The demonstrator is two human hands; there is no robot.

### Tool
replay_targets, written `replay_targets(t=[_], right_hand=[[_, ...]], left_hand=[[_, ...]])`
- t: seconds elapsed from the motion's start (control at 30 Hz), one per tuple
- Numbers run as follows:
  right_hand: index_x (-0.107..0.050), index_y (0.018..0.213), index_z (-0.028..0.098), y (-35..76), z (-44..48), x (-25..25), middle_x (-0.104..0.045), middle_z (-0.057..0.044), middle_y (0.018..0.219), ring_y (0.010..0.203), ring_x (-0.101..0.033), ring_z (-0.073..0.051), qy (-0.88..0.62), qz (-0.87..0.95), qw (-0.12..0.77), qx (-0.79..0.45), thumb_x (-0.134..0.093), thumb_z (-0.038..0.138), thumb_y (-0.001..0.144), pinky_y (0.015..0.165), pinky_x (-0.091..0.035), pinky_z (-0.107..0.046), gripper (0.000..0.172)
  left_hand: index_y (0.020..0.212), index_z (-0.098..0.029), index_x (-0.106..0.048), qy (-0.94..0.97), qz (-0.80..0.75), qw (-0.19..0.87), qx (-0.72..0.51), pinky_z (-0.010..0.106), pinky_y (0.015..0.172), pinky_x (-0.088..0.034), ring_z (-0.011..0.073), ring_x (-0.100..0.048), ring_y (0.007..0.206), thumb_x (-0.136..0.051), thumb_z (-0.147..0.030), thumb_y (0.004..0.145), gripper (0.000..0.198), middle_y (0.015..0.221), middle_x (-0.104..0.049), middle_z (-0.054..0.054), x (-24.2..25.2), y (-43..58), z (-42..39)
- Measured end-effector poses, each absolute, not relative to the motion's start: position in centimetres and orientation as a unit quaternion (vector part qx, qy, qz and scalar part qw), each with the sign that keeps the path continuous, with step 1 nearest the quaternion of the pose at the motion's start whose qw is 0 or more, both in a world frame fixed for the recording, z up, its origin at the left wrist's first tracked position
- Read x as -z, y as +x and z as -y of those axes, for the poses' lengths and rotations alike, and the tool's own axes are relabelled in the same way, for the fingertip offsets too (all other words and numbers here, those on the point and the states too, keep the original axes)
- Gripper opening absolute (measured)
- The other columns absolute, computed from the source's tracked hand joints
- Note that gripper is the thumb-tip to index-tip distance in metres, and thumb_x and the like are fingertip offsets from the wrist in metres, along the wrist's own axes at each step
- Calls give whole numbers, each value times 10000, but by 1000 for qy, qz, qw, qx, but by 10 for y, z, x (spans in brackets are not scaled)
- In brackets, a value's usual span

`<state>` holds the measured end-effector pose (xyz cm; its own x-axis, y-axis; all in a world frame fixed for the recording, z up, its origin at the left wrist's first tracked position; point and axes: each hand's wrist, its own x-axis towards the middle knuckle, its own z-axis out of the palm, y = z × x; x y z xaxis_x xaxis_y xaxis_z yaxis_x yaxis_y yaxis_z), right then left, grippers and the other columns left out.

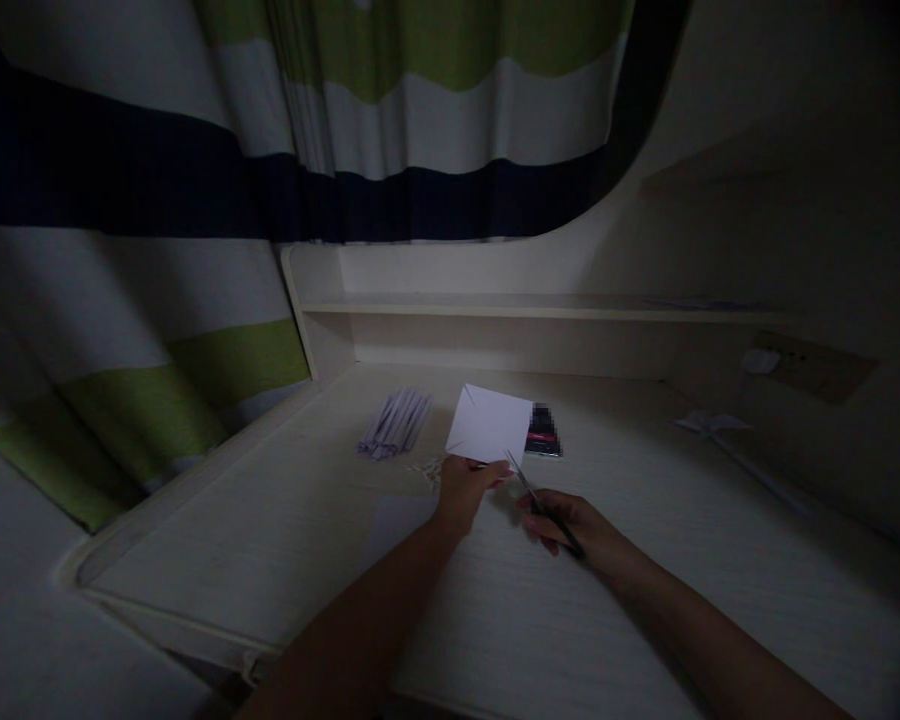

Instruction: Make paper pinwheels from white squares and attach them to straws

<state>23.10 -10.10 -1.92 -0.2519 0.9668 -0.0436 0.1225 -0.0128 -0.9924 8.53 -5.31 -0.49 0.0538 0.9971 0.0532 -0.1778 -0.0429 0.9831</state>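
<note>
My left hand [461, 490] pinches the lower edge of a white square of paper [487, 422] and holds it up above the pale wooden desk [330, 540]. My right hand [570, 525] is closed round the dark handles of a pair of scissors [529, 490]. The blades point up and left, and their tips touch the paper's lower right edge. Fold lines cross the paper.
A bundle of pale paper strips [396, 422] lies to the left of the paper. A small dark object with pink marks [544, 440] lies behind it. A shelf [540, 308] runs along the back wall. A striped curtain [195, 200] hangs at the left. Another white paper piece [709, 423] sits far right.
</note>
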Motion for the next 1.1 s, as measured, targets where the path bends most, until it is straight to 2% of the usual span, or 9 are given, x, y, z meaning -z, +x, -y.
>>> replay_targets(t=[0.5,0.8,0.93,1.1], right_hand=[[-534,804,158,232,102,21,-437,72,462,363,-329,-52,-476,584,398,-523,-628,413,595,377,-242,-211,342],[-540,749,158,230,103,19,-390,97,390,305,-281,-36,-522,556,395,-512,-643,443,554,326,-200,-193,360],[-545,742,155,230,103,19,-400,96,379,298,-288,-37,-524,559,398,-505,-641,426,557,314,-211,-190,341],[-553,777,141,229,103,19,-449,75,406,326,-350,-54,-512,566,402,-506,-645,430,552,337,-282,-201,378]], left_hand=[[610,-98,-665,480,-406,555,-545,239,531,-481,150,-597,554,-691,-232,516,166,605,-654,63,2,85,55],[577,-85,-659,468,-416,561,-542,260,558,-494,163,-608,561,-700,-241,506,176,577,-649,66,5,85,53],[605,-89,-667,468,-409,564,-543,263,554,-492,167,-612,570,-703,-241,505,186,589,-652,64,5,85,53],[595,-93,-666,482,-409,558,-537,245,536,-478,159,-606,560,-691,-240,525,165,585,-649,57,5,85,54]])
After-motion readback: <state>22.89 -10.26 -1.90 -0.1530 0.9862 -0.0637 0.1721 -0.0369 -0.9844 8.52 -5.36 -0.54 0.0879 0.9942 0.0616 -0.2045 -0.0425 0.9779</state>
